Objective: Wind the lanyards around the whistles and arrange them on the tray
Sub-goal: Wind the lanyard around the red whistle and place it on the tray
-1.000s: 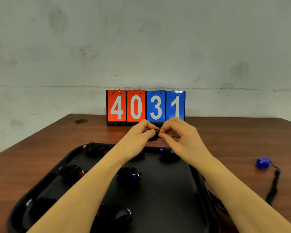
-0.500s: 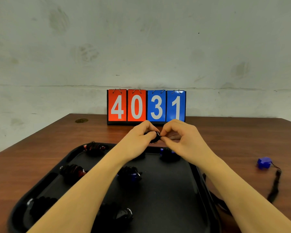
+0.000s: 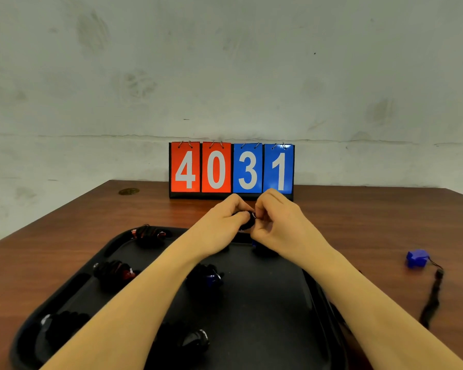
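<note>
Above the far edge of the black tray (image 3: 275, 329), my left hand (image 3: 219, 225) grips a black lanyard-wrapped whistle (image 3: 247, 222). My right hand (image 3: 278, 222) pinches the small metal ring at its end, fingers curled. Most of that whistle is hidden between the two hands. Several wound whistles lie on the tray, among them a red one (image 3: 149, 235) at the far left, a second red one (image 3: 115, 272) and a blue one (image 3: 207, 279). On the table at the right lies a blue whistle (image 3: 416, 259) with its black lanyard (image 3: 430, 303) stretched out loose.
A flip scoreboard (image 3: 231, 169) reading 4031 stands at the back of the brown wooden table (image 3: 372, 222), against the grey wall. A small round brass fitting (image 3: 129, 191) sits in the tabletop at the far left.
Both hands stay together over the tray's far edge. The fingers have shifted slightly around the wrapped whistle, with the right fingers working at its ring.
</note>
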